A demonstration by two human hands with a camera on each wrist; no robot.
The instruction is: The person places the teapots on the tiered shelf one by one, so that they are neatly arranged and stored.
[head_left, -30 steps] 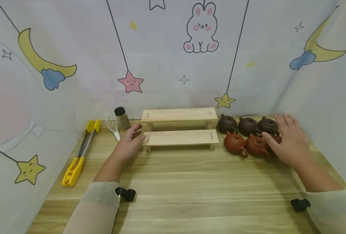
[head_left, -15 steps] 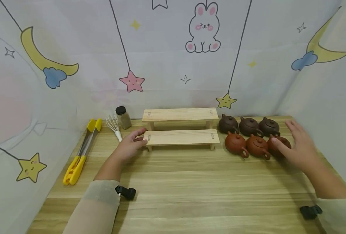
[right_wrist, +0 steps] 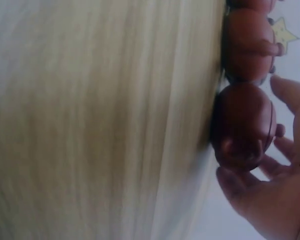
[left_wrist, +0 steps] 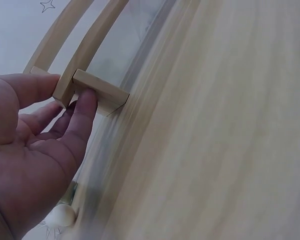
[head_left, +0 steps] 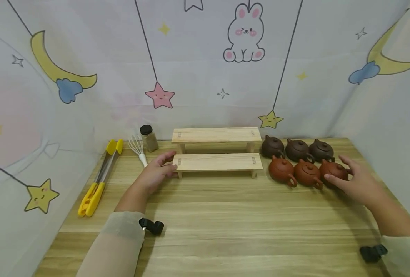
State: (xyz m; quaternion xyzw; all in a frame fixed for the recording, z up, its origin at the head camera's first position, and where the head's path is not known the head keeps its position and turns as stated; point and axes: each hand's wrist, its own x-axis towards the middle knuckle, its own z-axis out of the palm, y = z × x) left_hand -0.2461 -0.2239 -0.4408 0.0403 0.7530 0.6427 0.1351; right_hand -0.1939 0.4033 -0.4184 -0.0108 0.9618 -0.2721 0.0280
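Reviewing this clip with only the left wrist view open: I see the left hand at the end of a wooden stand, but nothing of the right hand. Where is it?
Observer: The head view has it: the right hand is at the rightmost red-brown teapot, thumb over the near side. I can't tell whether it bears any weight.
Operator: My view shows no teapots at all. What stands behind that one?
Observer: A row of three dark brown teapots, set farther back on the table, as the head view shows.

table (head_left: pixel 225 223) | tongs (head_left: pixel 105 175) | whisk (head_left: pixel 142 157) | jar (head_left: pixel 150 141), perhaps glass | two stands (head_left: pixel 219 162) | six teapots (head_left: pixel 307 173)
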